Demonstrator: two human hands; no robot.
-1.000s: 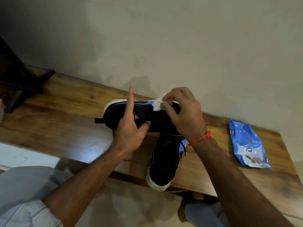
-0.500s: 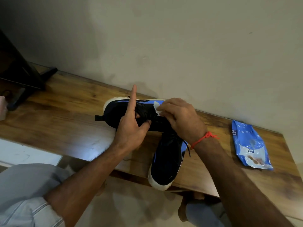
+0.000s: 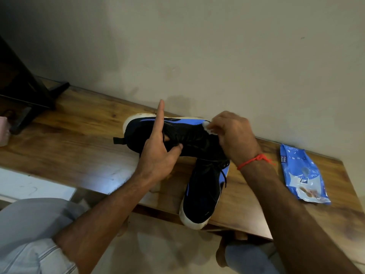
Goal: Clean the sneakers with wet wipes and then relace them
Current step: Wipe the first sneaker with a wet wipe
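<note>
Two black-and-blue sneakers with white soles are on the wooden table (image 3: 83, 139). The far sneaker (image 3: 189, 135) lies on its side along the wall. My left hand (image 3: 160, 149) holds it at the collar, thumb and lower fingers curled on the opening, index finger pointing straight up. My right hand (image 3: 233, 133) pinches a small white wet wipe (image 3: 208, 127) and presses it on the blue side of that sneaker near the toe. The near sneaker (image 3: 203, 192) stands with its toe over the table's front edge, black laces loose.
A blue pack of wet wipes (image 3: 302, 173) lies flat on the table to the right. A dark stand (image 3: 25, 95) sits at the far left by the wall. My knees in light trousers (image 3: 33, 228) are below the table's front edge.
My right hand with the wipe has slid rightward along the far sneaker's blue side toward the toe. My left hand keeps the same hold.
</note>
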